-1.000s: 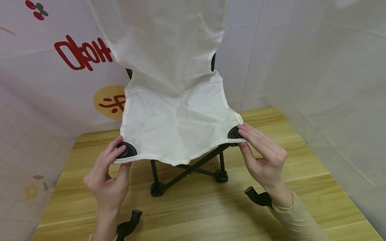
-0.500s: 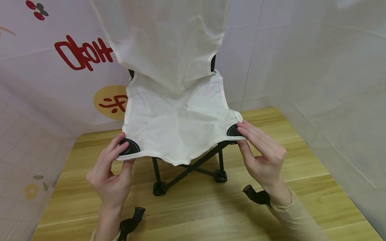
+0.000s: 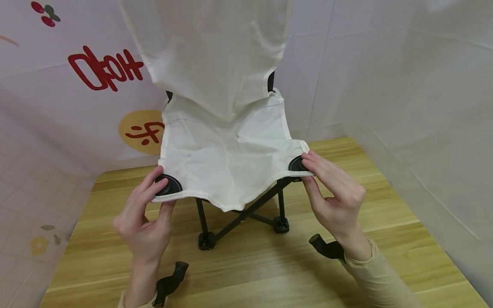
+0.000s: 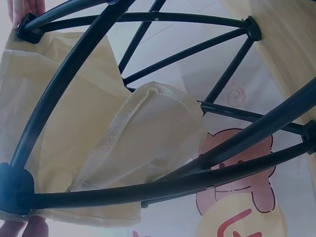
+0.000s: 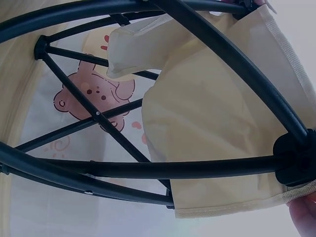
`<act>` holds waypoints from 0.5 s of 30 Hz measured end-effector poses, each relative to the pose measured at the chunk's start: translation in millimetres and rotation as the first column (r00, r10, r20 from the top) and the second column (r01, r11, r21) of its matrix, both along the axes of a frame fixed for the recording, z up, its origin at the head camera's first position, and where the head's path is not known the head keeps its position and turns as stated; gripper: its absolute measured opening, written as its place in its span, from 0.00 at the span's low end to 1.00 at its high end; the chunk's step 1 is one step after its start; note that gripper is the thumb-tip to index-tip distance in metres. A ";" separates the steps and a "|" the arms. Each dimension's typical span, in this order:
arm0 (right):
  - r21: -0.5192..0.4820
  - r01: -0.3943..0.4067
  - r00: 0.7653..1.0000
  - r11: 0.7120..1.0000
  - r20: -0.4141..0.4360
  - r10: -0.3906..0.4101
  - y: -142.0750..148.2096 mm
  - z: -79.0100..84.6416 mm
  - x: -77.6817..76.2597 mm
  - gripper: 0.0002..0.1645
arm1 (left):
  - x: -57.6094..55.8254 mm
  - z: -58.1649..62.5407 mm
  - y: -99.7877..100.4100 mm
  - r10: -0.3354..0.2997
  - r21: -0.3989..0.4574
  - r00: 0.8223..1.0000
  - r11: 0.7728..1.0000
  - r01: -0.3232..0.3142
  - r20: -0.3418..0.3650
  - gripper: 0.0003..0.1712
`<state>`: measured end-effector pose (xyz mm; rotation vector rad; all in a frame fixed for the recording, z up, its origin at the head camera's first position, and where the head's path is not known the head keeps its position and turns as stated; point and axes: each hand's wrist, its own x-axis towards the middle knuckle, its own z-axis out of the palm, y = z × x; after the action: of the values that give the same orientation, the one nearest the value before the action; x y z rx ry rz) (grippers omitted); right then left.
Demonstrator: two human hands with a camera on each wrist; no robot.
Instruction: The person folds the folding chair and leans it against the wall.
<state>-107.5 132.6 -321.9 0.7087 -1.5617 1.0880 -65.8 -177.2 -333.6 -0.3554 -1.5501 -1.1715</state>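
A small folding chair has a white fabric seat (image 3: pixel 227 158) and backrest (image 3: pixel 219 51) over black tubular legs (image 3: pixel 254 207). My left hand (image 3: pixel 144 218) pinches the seat's front left corner, fingers on the black corner patch (image 3: pixel 171 184) and thumb below. At the front right corner, my right hand (image 3: pixel 337 196) does the same, its fingers partly covering the other patch (image 3: pixel 296 164). The left wrist view looks under the seat, where a black corner joint (image 4: pixel 15 190) sits beside fingertips (image 4: pixel 37 227). A similar joint (image 5: pixel 296 158) appears in the right wrist view near fingertips (image 5: pixel 302 217).
The chair stands on a wood-grain table (image 3: pixel 246 273). Behind it hangs a white printed backdrop (image 3: pixel 96 25), and a pale sheet (image 3: pixel 423 107) closes off the right. Black curved pieces (image 3: pixel 171 280) protrude at both wrists. The backrest's top lies outside the head view.
My left hand has shifted right and slightly up with the seat's left corner. The right hand has risen a little and drifted left. Both keep their grip.
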 end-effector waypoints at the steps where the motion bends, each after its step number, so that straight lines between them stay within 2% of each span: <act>1: 0.000 -0.002 1.000 1.000 -0.001 0.002 -0.3 0.5 -0.1 0.20 | 0.0 0.0 0.0 0.000 0.000 1.000 1.000 0.000 0.003 0.25; 9: 0.005 -0.001 1.000 1.000 0.006 0.001 -2.9 3.5 -0.5 0.20 | -1.2 1.0 -1.0 0.004 -0.021 0.999 1.000 -0.003 0.036 0.26; 15: -0.007 0.001 1.000 1.000 -0.002 -0.001 -4.5 4.3 -0.5 0.19 | -2.6 3.5 0.3 -0.016 -0.026 0.999 1.000 0.017 0.038 0.25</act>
<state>-108.0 128.1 -317.5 0.7040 -1.5563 1.0909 -68.3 -177.0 -330.2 -0.3660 -1.5993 -1.1776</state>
